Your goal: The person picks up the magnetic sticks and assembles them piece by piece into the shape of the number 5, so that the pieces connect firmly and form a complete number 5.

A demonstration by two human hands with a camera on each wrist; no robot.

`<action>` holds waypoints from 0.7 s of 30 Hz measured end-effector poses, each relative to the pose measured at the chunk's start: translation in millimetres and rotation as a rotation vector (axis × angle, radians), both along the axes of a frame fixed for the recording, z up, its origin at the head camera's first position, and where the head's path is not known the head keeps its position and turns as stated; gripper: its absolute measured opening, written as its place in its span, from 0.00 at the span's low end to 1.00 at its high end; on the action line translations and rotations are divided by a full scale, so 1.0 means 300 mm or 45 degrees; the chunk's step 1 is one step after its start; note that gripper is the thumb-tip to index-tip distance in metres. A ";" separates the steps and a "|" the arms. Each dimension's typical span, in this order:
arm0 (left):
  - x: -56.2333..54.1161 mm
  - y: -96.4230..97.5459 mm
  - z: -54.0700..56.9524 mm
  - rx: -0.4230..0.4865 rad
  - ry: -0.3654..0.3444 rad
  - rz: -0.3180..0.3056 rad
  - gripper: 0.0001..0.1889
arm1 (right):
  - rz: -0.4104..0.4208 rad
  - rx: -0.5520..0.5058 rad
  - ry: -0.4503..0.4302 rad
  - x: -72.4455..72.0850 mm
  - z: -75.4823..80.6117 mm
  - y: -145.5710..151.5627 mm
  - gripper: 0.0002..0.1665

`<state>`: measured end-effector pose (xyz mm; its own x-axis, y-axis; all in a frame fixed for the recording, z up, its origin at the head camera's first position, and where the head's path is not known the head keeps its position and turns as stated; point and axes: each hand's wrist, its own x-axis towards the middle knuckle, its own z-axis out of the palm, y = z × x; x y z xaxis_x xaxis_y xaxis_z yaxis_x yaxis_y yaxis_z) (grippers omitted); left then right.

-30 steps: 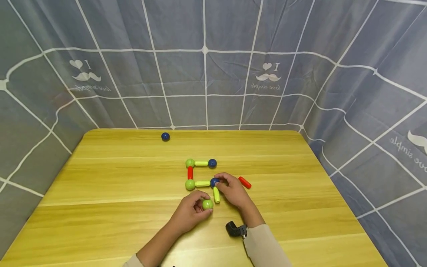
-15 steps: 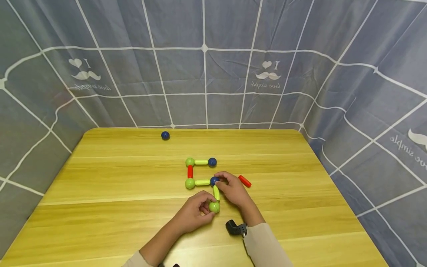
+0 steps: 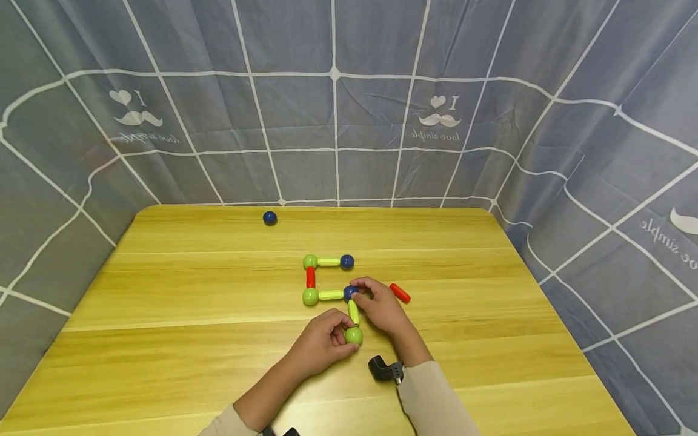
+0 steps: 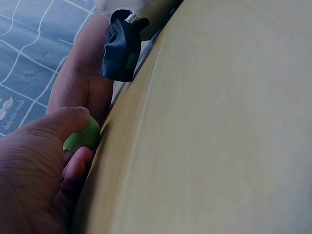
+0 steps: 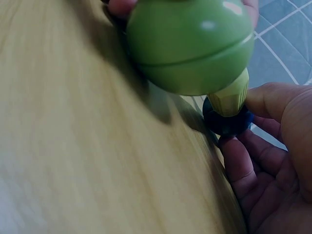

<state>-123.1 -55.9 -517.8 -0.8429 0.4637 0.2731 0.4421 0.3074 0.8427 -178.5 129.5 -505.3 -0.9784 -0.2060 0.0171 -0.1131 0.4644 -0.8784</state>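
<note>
My left hand (image 3: 325,337) pinches a green ball (image 3: 354,336) between thumb and fingers, at the near end of a yellow-green rod (image 3: 354,312). In the right wrist view the green ball (image 5: 192,46) looms large in front of that rod (image 5: 228,97). The rod's far end meets a blue ball (image 3: 351,293), which my right hand (image 3: 383,309) grips with thumb and fingertips. From the blue ball another yellow-green rod (image 3: 331,295) runs left to a second green ball (image 3: 310,296). A red rod (image 3: 311,277) links this to a further green ball (image 3: 310,261).
At the shape's far side, a yellow-green rod (image 3: 329,262) ends in a blue ball (image 3: 347,261). A loose red rod (image 3: 400,293) lies right of my right hand. Another blue ball (image 3: 269,218) sits near the wooden table's (image 3: 180,272) back edge, before a grey curtain (image 3: 300,121).
My left hand has moved right with the green ball, bringing it to the near end of the yellow-green rod. The right hand has stayed at the blue ball.
</note>
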 end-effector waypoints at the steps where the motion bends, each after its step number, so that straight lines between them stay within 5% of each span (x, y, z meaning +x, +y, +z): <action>1: 0.001 0.001 0.001 -0.006 -0.002 0.004 0.15 | -0.001 -0.004 -0.004 0.001 0.001 0.000 0.14; 21: 0.001 -0.001 0.000 -0.012 0.013 0.021 0.15 | -0.003 -0.019 -0.014 0.010 0.016 -0.003 0.14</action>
<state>-122.8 -56.2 -517.7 -0.8474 0.4526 0.2776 0.4457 0.3222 0.8352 -175.5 128.5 -500.5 -0.9791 -0.2033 0.0091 -0.1019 0.4513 -0.8865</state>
